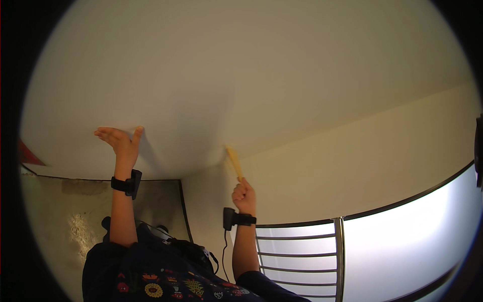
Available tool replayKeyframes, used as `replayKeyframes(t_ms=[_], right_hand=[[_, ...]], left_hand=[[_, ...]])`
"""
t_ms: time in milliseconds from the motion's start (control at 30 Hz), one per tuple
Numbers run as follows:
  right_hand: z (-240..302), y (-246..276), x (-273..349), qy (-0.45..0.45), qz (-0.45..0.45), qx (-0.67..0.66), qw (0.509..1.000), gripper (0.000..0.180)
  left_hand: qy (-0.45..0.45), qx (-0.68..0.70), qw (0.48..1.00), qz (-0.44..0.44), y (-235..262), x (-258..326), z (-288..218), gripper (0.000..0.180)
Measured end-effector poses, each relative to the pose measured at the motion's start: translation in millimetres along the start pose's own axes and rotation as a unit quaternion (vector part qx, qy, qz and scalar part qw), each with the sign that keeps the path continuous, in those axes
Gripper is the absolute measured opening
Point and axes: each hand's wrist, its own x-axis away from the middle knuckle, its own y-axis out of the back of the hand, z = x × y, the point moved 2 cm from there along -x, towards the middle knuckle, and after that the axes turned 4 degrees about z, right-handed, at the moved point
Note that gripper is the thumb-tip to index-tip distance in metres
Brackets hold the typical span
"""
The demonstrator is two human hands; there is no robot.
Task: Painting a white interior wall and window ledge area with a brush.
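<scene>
My left hand [123, 142] is raised to the pale wall [166, 65], thumb spread from the fingers, nothing in its grasp. It appears to rest against the surface. My right hand [244, 196] is closed around the lower end of a slim yellow stick-like tool [234, 162]. The tool tilts up and slightly left, its upper tip at or close to the corner where two walls meet. Whether that tip touches the wall I cannot tell, nor its exact kind.
To the right runs a second pale wall [362, 146] with a dark lower edge. Below it stand metal rails [297, 254] with a post [339, 256] beside a bright area. Grey floor [55, 211] lies lower left. A red patch [31, 155] shows at the far left. Each wrist wears a black strapped device [132, 184].
</scene>
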Motion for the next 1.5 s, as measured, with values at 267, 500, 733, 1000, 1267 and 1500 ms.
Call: replayKeyframes(t_ms=[267, 500, 733, 1000, 1267, 1500], right_hand=[[75, -53, 38, 0.114, 0.133, -0.063, 0.982, 0.026], [50, -34, 13, 0.104, 0.134, -0.078, 0.982, 0.025], [-24, 22, -19, -0.011, 0.032, -0.099, 0.995, 0.024], [-54, 35, -26, -0.067, -0.066, 0.046, 0.994, 0.020], [23, -8, 8, 0.069, -0.017, 0.037, 0.997, 0.020], [63, -20, 24, 0.282, -0.078, 0.140, 0.946, 0.015]], left_hand=[[-0.031, -0.053, 0.997, -0.039, -10, -9, 34, 0.114], [0.008, -0.023, 1.000, 0.000, -6, -6, 17, 0.113], [0.002, 0.024, 1.000, -0.009, 0, -2, -3, 0.115], [-0.043, -0.039, 0.997, -0.041, -11, -8, 28, 0.115], [0.003, -0.037, 0.999, -0.022, -10, -8, 28, 0.115], [0.008, -0.005, 1.000, -0.013, 4, -2, -4, 0.113]])
